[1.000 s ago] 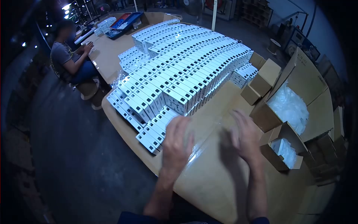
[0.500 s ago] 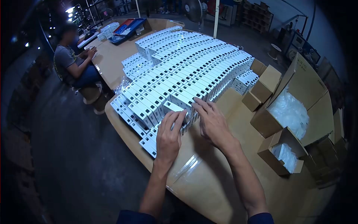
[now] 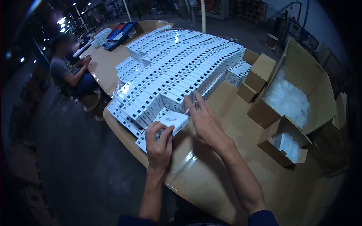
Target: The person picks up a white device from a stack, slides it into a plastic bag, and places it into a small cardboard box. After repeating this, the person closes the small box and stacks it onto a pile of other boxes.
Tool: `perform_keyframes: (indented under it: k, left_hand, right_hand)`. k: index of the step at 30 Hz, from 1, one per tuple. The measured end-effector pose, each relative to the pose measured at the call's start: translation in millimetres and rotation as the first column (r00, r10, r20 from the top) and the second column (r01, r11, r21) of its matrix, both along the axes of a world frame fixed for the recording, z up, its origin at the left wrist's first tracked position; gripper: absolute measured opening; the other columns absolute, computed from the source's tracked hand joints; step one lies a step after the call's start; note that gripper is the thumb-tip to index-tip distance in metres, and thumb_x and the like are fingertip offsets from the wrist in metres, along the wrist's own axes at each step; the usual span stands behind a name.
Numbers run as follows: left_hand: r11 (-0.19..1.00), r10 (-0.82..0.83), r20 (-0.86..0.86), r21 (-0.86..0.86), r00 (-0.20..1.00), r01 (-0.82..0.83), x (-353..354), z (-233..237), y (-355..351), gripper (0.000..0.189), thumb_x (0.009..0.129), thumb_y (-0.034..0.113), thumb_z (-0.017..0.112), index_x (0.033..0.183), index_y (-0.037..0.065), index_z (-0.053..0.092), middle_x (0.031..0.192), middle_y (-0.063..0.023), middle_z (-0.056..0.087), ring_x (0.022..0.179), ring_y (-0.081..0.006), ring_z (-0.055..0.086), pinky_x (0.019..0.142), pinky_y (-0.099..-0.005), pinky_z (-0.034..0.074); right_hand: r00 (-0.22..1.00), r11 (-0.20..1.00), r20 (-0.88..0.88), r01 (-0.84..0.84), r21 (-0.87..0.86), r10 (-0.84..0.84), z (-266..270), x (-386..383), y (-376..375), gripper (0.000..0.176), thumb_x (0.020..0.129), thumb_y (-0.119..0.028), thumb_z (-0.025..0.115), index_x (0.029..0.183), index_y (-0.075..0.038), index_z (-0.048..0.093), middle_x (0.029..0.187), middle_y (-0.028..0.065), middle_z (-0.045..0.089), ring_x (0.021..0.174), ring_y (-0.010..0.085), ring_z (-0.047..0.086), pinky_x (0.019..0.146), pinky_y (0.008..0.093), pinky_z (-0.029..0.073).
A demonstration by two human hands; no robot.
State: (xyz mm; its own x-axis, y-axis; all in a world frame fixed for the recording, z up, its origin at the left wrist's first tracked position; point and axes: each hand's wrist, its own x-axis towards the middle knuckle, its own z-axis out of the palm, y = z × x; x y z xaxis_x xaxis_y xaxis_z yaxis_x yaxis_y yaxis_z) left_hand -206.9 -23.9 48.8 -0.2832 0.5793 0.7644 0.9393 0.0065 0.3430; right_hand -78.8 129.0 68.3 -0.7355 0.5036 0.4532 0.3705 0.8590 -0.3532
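Observation:
Between the thumb and fingers of my left hand (image 3: 158, 147) is a small flat white box (image 3: 174, 119), tilted, with red and dark print on its upper face. It sits at the near edge of a large block of stacked white boxes (image 3: 177, 71), whose ends show small dark squares. My right hand (image 3: 206, 122) is open, fingers stretched out, its fingertips right at the front side of the stack, just right of the held box. Some lower boxes (image 3: 141, 141) stick out beside my left hand.
On the right, a big open carton (image 3: 264, 113) holds clear plastic bags, and a smaller carton (image 3: 273, 145) holds more. Closed brown cartons (image 3: 260, 71) stand behind. A seated person (image 3: 68, 69) works at the table's far left, near a blue tray (image 3: 124, 35).
My left hand has drawn one white box out of the stack's front row and tilted it so its printed face shows. My right hand's fingers have straightened. The view has shifted slightly.

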Motion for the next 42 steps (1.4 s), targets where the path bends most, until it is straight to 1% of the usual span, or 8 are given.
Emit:
perform_keyframes:
  k: [4, 8, 15, 17, 22, 28, 35, 42]
  left_hand:
    - [0.980, -0.177, 0.049, 0.102, 0.983, 0.172, 31, -4, -5, 0.046, 0.071, -0.016, 0.075, 0.110, 0.007, 0.068, 0.116, -0.0140, 0.059, 0.127, -0.0427, 0.058, 0.101, -0.0524, 0.051]
    - [0.924, -0.366, 0.028, 0.132, 0.930, 0.360, 79, 0, 10, 0.049, 0.071, -0.016, 0.076, 0.111, 0.011, 0.066, 0.114, -0.0138, 0.059, 0.118, -0.0424, 0.062, 0.096, -0.0534, 0.054]
    - [0.639, -0.764, 0.208, 0.118, 0.610, 0.760, 158, 49, 80, 0.035, 0.078, 0.014, 0.088, 0.105, 0.007, 0.067, 0.109, -0.0148, 0.064, 0.105, -0.0342, 0.066, 0.089, -0.0447, 0.055]
    - [0.561, -0.820, 0.251, 0.179, 0.514, 0.808, 171, 62, 121, 0.026, 0.086, 0.017, 0.082, 0.103, 0.004, 0.068, 0.101, -0.0162, 0.067, 0.094, -0.0303, 0.067, 0.084, -0.0386, 0.054]
    - [0.460, -0.867, 0.173, -0.081, 0.467, 0.884, 240, 103, 244, 0.021, 0.088, 0.013, 0.079, 0.101, -0.001, 0.070, 0.095, -0.0149, 0.072, 0.085, -0.0298, 0.069, 0.079, -0.0364, 0.055]
    - [0.223, -0.845, 0.090, -0.836, 0.526, 0.501, 310, 85, 361, 0.040, 0.077, 0.026, 0.085, 0.107, 0.001, 0.078, 0.102, -0.0219, 0.077, 0.098, -0.0385, 0.074, 0.092, -0.0439, 0.058]
    - [0.126, -0.774, 0.500, -0.480, 0.389, 0.868, 265, 94, 397, 0.031, 0.104, 0.026, 0.062, 0.105, -0.003, 0.072, 0.084, -0.0046, 0.067, 0.080, -0.0136, 0.057, 0.078, -0.0325, 0.049]
    - [0.167, -0.617, 0.780, 0.001, 0.103, 0.986, 258, 90, 380, 0.030, 0.106, 0.031, 0.063, 0.111, 0.002, 0.068, 0.090, 0.0015, 0.062, 0.083, -0.0077, 0.056, 0.076, -0.0258, 0.049]
  right_hand:
    - [0.989, 0.868, -0.104, 0.042, -0.496, -0.107, 32, 60, -33, 0.072, 0.096, -0.009, 0.062, 0.162, -0.012, 0.033, 0.131, 0.0299, 0.056, 0.111, 0.0431, 0.062, 0.096, 0.0522, 0.052]
    - [0.975, 0.399, -0.207, -0.159, -0.903, -0.078, 53, 129, -50, 0.061, 0.106, -0.017, 0.058, 0.162, -0.014, 0.034, 0.112, 0.0164, 0.064, 0.089, 0.0196, 0.065, 0.079, 0.0366, 0.057]
    - [0.727, 0.528, -0.561, -0.319, -0.787, -0.396, 44, 220, -30, 0.022, 0.108, -0.004, 0.052, 0.126, -0.001, 0.064, 0.111, 0.0060, 0.068, 0.096, 0.0091, 0.068, 0.071, 0.0227, 0.060]
    - [0.810, 0.760, -0.414, 0.060, -0.647, -0.416, 66, 267, -15, 0.022, 0.100, 0.002, 0.056, 0.114, -0.004, 0.071, 0.103, 0.0125, 0.069, 0.096, 0.0217, 0.069, 0.080, 0.0331, 0.058]
    - [0.732, 0.789, -0.373, 0.615, -0.001, -0.571, 107, 330, 37, 0.023, 0.092, 0.001, 0.061, 0.108, -0.006, 0.075, 0.102, 0.0224, 0.062, 0.098, 0.0395, 0.064, 0.090, 0.0458, 0.051]
    - [0.704, 0.743, -0.286, 0.667, -0.049, -0.651, 105, 356, 99, 0.028, 0.093, -0.002, 0.061, 0.119, -0.004, 0.072, 0.121, 0.0292, 0.061, 0.113, 0.0462, 0.060, 0.103, 0.0494, 0.048]
    - [0.718, 0.723, -0.191, 0.688, 0.055, -0.669, 87, 354, 134, 0.058, 0.075, 0.003, 0.081, 0.131, -0.006, 0.067, 0.151, 0.0226, 0.044, 0.132, 0.0443, 0.051, 0.114, 0.0471, 0.044]
    - [0.784, 0.792, -0.259, 0.603, 0.098, -0.565, 71, 341, 166, 0.016, 0.085, -0.010, 0.078, 0.099, -0.003, 0.077, 0.135, 0.0267, 0.058, 0.125, 0.0440, 0.057, 0.106, 0.0477, 0.046]
